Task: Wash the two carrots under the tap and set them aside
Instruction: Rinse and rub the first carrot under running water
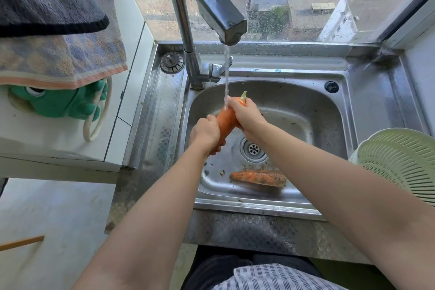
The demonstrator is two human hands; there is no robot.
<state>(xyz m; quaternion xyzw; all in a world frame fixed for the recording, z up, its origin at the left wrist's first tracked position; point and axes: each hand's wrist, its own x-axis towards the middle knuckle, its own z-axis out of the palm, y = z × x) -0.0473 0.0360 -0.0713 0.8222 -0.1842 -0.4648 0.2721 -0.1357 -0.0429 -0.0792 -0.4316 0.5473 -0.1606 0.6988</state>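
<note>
Over the steel sink point(329, 110) I hold an orange carrot point(226, 122) tilted under the running tap point(221, 16). The water stream point(226, 77) lands on its upper end. My right hand point(247, 115) grips the top by the green stub. My left hand point(206, 134) wraps the lower, thinner end. A second carrot point(257, 178), still muddy, lies flat on the sink floor near the front wall, below the drain point(253, 149).
A pale green plastic colander point(400, 162) stands on the right drainboard. A sink plug point(171, 61) rests on the back left rim. Towels point(54, 30) and a green glove point(58, 103) hang over the white counter at left. A window is directly behind the tap.
</note>
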